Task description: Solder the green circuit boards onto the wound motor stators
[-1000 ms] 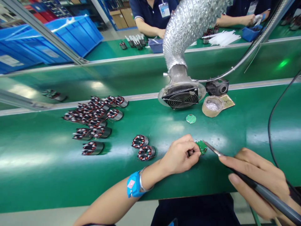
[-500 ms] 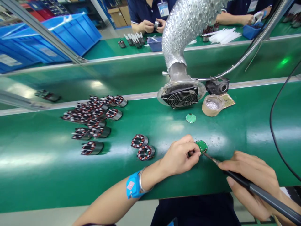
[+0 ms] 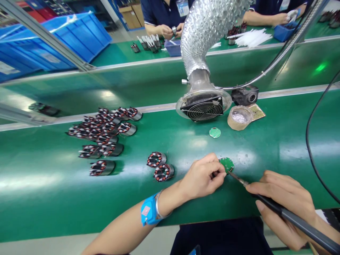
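Stators (image 3: 107, 127) crowd frame left, fan (image 3: 203, 109) upper centre; right of centre, left fingers (image 3: 218, 180) pinch a round board (image 3: 227, 164), right fingers (image 3: 268, 188) grip an iron (image 3: 305, 227) slanting up-left, tip at board.

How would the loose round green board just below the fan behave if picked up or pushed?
The loose green board looks thin and plate-like, so probably stiff and light. Lying flat on the smooth, shiny tabletop, it would likely slide rather than tip when pushed. Its low edge may make it fiddly to lift with bare fingers.
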The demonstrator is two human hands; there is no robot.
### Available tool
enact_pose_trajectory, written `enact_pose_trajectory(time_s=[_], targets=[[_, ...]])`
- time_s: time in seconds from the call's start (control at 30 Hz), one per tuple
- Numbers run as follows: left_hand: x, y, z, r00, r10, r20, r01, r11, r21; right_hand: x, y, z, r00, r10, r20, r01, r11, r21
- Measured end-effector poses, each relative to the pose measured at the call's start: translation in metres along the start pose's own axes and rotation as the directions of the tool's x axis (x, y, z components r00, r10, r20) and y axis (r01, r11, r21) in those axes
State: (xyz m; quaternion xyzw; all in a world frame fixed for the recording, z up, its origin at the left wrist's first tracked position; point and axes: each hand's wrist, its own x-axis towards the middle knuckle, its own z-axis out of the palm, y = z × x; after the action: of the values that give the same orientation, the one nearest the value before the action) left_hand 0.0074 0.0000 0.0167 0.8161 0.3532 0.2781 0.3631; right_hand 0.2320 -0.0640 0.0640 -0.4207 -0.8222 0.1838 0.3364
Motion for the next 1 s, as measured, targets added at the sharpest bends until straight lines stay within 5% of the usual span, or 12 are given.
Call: enact_pose_trajectory(time_s=[0.63, 1.0], targets=[[0.000, -0.001, 0.000, 1.000, 0.002, -0.024, -0.002, 1.000, -0.011, 0.013, -0.008, -0.005, 0.993, -0.003, -0.121, 0.016, 0.994, 0.111], [-0.001, -0.002, 0.002, 0.999, 0.010, -0.052, -0.011, 1.000, -0.016, 0.004, -0.006, 0.007, 0.996, -0.082, -0.045, 0.082, 0.997, -0.005]])
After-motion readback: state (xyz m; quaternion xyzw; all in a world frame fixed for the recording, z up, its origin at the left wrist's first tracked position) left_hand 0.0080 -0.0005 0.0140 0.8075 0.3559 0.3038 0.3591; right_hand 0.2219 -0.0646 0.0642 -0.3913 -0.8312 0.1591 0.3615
